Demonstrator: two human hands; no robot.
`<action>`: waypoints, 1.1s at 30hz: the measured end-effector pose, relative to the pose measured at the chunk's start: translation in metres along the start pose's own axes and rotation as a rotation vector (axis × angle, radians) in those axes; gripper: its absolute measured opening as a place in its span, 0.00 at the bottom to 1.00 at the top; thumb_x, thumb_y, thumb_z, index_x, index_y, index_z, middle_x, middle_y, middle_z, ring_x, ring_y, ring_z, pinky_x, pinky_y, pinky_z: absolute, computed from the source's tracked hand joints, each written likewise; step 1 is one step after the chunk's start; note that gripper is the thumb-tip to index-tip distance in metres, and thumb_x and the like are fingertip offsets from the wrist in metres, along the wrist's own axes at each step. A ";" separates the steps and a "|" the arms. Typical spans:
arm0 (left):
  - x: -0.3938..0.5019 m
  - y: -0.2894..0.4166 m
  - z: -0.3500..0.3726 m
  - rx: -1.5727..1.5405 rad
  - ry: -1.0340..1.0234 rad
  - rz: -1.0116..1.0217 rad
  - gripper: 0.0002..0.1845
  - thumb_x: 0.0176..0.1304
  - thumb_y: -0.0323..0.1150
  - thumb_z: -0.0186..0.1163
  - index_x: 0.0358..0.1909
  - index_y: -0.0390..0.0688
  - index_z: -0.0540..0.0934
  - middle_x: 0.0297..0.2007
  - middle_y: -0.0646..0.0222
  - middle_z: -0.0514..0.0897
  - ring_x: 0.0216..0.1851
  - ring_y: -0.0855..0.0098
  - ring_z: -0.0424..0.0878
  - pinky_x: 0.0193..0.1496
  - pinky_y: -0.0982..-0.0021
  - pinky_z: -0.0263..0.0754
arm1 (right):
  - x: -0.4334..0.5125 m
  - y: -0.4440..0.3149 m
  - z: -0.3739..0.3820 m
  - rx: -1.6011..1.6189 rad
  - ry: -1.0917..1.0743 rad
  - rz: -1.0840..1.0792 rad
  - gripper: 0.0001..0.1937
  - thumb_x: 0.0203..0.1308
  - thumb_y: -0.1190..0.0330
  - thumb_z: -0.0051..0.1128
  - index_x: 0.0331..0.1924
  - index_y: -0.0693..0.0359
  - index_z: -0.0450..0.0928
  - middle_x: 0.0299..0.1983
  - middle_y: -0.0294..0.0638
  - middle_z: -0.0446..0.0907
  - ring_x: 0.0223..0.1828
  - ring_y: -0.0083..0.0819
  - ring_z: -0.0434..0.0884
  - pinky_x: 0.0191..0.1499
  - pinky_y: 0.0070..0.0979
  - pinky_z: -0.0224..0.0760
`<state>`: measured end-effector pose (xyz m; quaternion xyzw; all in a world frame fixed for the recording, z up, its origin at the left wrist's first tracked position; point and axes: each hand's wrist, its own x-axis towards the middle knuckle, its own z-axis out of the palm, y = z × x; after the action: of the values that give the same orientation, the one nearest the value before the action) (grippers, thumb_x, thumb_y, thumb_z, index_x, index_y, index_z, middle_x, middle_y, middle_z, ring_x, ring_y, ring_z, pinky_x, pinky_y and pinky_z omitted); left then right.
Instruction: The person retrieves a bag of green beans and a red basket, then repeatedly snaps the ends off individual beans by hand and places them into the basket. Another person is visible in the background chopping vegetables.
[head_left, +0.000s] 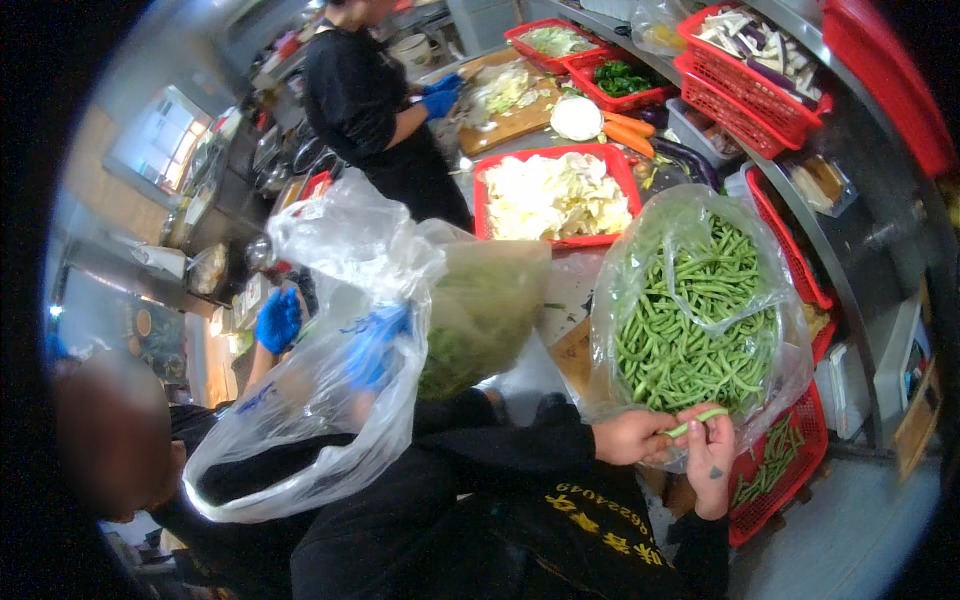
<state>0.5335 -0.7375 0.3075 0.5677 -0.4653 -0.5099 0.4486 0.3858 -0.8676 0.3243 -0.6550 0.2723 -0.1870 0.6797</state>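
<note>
My left hand (634, 437) and my right hand (711, 448) meet at the near edge of a clear plastic bag (609, 330). Between them they grip a single green bean (694, 423), one hand toward each end. Inside the open bag lies a large heap of whole green beans (690, 330), just beyond my fingers. Beneath my right hand, to the right, a red plastic basket (814, 457) holds broken lengths of green bean (772, 461).
A co-worker's gloved hand (379, 345) shows through a big clear bag (360, 247) at my left. Another person (352, 97) stands at a cutting board (480, 139). Ahead are a red basket (480, 199) of cut cabbage, carrots (628, 139), and a metal shelf (799, 187) with baskets.
</note>
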 end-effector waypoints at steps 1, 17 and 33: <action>-0.001 -0.003 -0.006 0.010 -0.034 -0.072 0.22 0.71 0.33 0.57 0.64 0.41 0.74 0.49 0.50 0.84 0.46 0.56 0.84 0.53 0.61 0.77 | 0.001 0.002 -0.001 -0.093 0.022 -0.013 0.08 0.71 0.72 0.52 0.50 0.66 0.73 0.38 0.38 0.81 0.31 0.21 0.76 0.36 0.19 0.72; -0.006 -0.008 -0.043 -0.055 -0.250 0.117 0.09 0.76 0.36 0.53 0.46 0.42 0.77 0.28 0.68 0.77 0.28 0.72 0.73 0.34 0.68 0.70 | -0.009 -0.011 -0.043 0.105 -0.327 0.170 0.13 0.73 0.64 0.54 0.32 0.63 0.80 0.21 0.31 0.75 0.20 0.19 0.71 0.24 0.21 0.62; 0.019 0.022 -0.047 -0.822 0.270 -0.134 0.12 0.77 0.35 0.45 0.51 0.40 0.73 0.38 0.62 0.83 0.41 0.71 0.79 0.45 0.71 0.73 | 0.024 0.009 -0.008 -0.633 0.192 -0.148 0.13 0.73 0.62 0.54 0.46 0.65 0.80 0.29 0.36 0.81 0.32 0.30 0.81 0.39 0.27 0.76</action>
<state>0.5799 -0.7577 0.3295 0.4324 -0.1233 -0.6019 0.6599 0.3988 -0.8881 0.3124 -0.8310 0.3312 -0.2026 0.3984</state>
